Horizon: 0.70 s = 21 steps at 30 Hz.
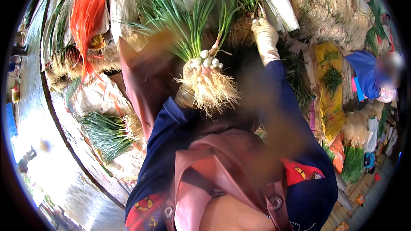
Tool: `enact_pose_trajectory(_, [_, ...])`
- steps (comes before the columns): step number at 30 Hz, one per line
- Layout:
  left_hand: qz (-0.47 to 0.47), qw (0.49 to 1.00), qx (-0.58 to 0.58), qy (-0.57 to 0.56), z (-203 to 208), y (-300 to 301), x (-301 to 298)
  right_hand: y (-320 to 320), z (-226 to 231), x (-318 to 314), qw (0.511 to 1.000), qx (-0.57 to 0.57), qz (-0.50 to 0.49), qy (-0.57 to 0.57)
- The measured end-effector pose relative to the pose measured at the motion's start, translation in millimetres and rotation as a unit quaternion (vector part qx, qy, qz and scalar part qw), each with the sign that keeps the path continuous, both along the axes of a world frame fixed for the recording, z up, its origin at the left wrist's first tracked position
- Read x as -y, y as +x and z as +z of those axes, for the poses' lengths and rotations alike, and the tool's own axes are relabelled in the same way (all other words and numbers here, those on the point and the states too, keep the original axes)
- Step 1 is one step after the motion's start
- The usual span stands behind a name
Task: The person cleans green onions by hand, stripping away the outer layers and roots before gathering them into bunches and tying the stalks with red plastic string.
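My left hand (186, 93) gripped spring onions (207, 62); my right hand (266, 36) pinched another stalk (260, 8). Red strips (88, 15) lay left of both, yellow sack (333, 117) right, glaring floor (81, 184) far left.

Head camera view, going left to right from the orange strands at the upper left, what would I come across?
Orange plastic strands, then the left hand with the bunch of green onions in its grip, then the right hand, then a yellow sack, then blue cloth.
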<state>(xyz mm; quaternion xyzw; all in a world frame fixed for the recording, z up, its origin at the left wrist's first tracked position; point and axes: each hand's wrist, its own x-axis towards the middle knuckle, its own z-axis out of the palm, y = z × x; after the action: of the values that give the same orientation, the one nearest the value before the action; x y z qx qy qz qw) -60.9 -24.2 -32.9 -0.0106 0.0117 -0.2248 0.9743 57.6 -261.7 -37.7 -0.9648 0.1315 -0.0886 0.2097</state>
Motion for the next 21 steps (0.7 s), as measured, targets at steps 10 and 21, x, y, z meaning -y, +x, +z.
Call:
enact_pose_trajectory(10, [0.013, 0.999, 0.036, 0.014, -11, 5, 5, -9, 12, 35, 0.969, 0.104, 0.025, 0.223])
enact_pose_trajectory(21, [0.013, 0.999, 0.031, 0.036, -4, 4, 8, -78, 63, -2, 0.859, -0.193, 0.041, 0.472])
